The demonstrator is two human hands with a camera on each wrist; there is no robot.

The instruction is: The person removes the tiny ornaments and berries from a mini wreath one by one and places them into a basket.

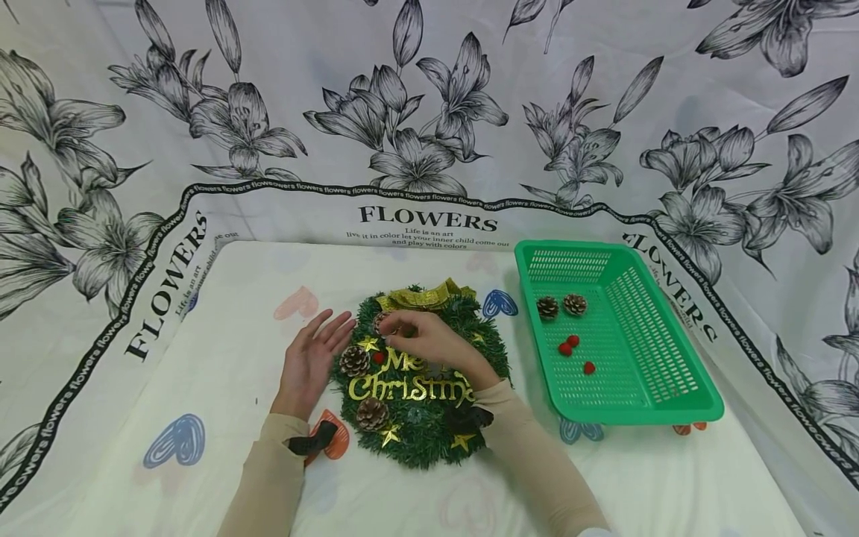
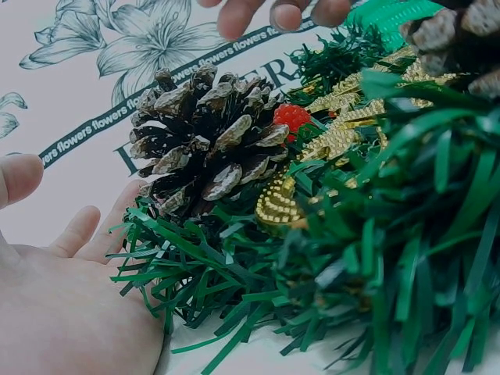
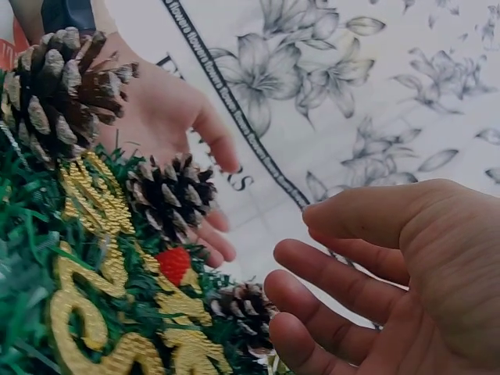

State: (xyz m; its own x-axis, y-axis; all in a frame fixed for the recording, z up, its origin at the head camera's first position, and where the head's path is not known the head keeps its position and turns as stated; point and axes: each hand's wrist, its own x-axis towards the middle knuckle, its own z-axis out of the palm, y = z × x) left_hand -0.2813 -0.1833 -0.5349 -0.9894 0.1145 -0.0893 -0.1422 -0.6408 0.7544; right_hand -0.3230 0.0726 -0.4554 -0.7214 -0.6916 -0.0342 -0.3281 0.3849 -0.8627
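A green tinsel wreath (image 1: 423, 440) lies on the table, with gold "Merry Christmas" lettering (image 1: 409, 387), a gold ribbon bow (image 1: 429, 297) and gold stars. Pine cones sit along its left side, one (image 1: 354, 360) at mid-left and another (image 1: 372, 414) lower down. Close to the lettering is a red berry (image 2: 292, 119). My left hand (image 1: 310, 365) is beside the wreath's left edge, palm up, fingers extended, holding nothing. Above the wreath's upper left, my right hand (image 1: 429, 339) hovers with loosely bent fingers (image 3: 336, 281) and nothing between them. It partly hides an upper pine cone (image 1: 381, 322) and some letters.
To the right stands a green plastic basket (image 1: 637, 412). Inside are two pine cones (image 1: 561, 306) and several red berries (image 1: 573, 341). A white cloth with coloured hearts covers the table (image 1: 228, 328); a flower-printed curtain (image 1: 268, 209) hangs behind and at both sides.
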